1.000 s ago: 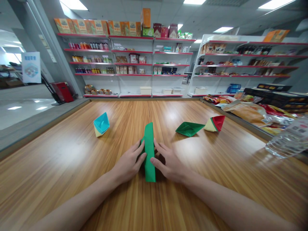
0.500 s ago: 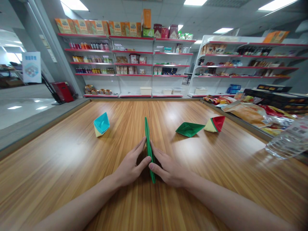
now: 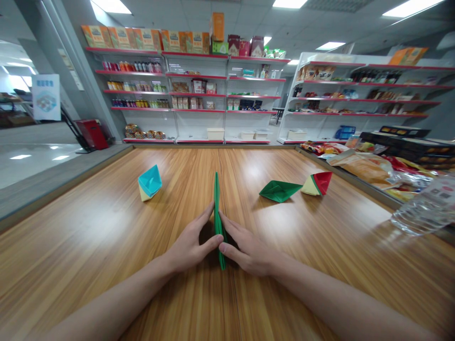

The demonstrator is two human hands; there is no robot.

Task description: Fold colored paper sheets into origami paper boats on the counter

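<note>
Across a wood-grained tabletop (image 3: 199, 308), a green folded paper (image 3: 216, 194) is being held upright near the middle, between the left hand (image 3: 190, 244) and the right hand (image 3: 252, 251). The paper is being seen almost edge-on, as a thin green line running away from the viewer. Its left face is being touched by the fingers of the left hand, its right face by those of the right. The hands are being kept close together, with only the paper filling the narrow space, and the thumbs are being brought near each other over its closer part; whether their tips are touching cannot be told.

At the far right, a clear plastic bottle (image 3: 426, 206) is being cut off by the picture's edge. Beyond the hands, a dark green paper boat (image 3: 279, 191) is being displayed to the right, just beside a red and pale yellow folded paper (image 3: 322, 182). Well apart, to the left, a blue and pale yellow folded paper (image 3: 150, 183) is being shown.

Along the right border, snack packets (image 3: 366, 166) are being overlooked by stacked black boxes (image 3: 408, 148). Farthest away, bottles and packages are being carried by white shelves (image 3: 199, 121) with red edging, topped by orange boxes (image 3: 145, 39).
</note>
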